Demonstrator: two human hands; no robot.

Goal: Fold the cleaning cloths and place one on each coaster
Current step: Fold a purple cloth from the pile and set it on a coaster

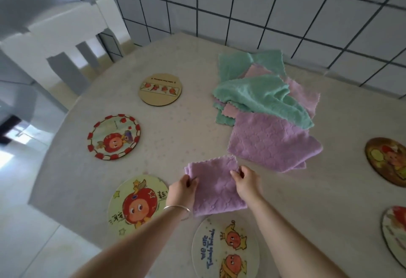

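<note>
A folded purple cloth (216, 186) lies on the table (175, 146), its upper edge pinched by the left hand (182, 190) and right hand (247, 182). Just below, one coaster (226, 249) reads "we are". Six coasters show; the cloth pile (265, 102) sits beyond.

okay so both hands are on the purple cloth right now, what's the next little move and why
Probably set the folded purple cloth down on a nearby coaster, likely the "we are" coaster just below it. The left hand and right hand each pinch an edge, the cloth already looks folded small, and every coaster in view is bare.
</note>
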